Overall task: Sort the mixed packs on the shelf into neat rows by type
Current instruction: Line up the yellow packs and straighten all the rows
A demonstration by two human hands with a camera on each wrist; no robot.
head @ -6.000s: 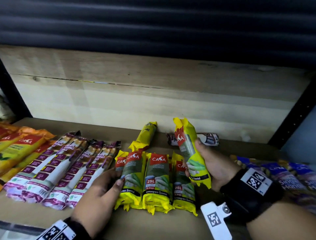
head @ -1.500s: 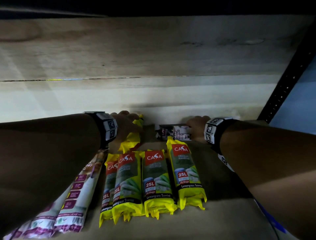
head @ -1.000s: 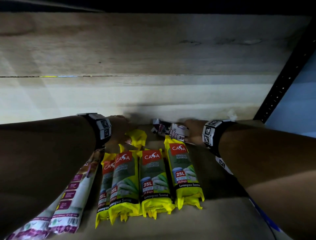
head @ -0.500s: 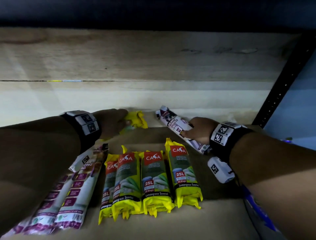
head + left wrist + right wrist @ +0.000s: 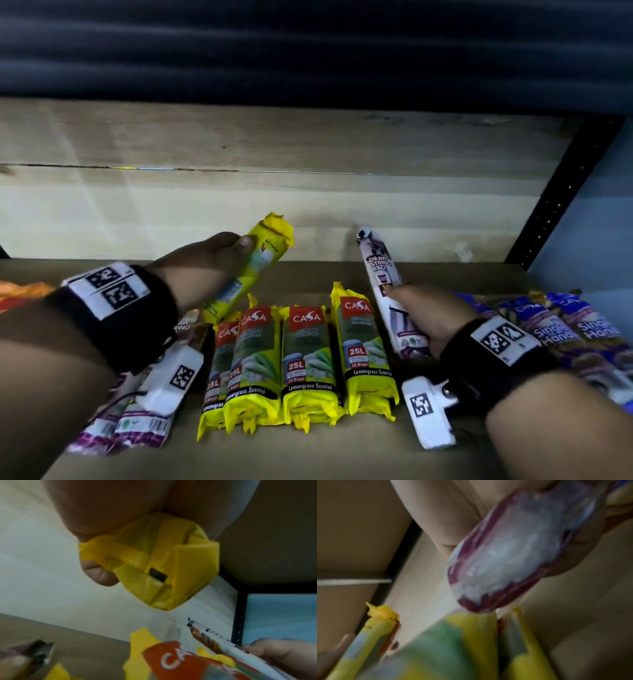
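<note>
I see a plain yellow pack [image 5: 255, 265] at centre left, and a white pack [image 5: 387, 284] with purple trim right of centre. The row of packs [image 5: 301, 356] at lower centre is yellow with red CASA labels; the packs [image 5: 565, 325] at right are blue.

**Stockroom shelf or shop aisle: retail goods point to a store**

We see a shop's shelf [image 5: 342, 455], a wooden board backed by pale planks and carried by a black perforated metal upright [image 5: 561, 192]. Branded packs lie in rows by type: yellow "CASA" 25L bin-bag rolls [image 5: 308, 359], white-and-purple drawstring-bag packs [image 5: 137, 425], blue single-handle packs [image 5: 565, 329] and orange packs [image 5: 24, 291] at the far left.
</note>
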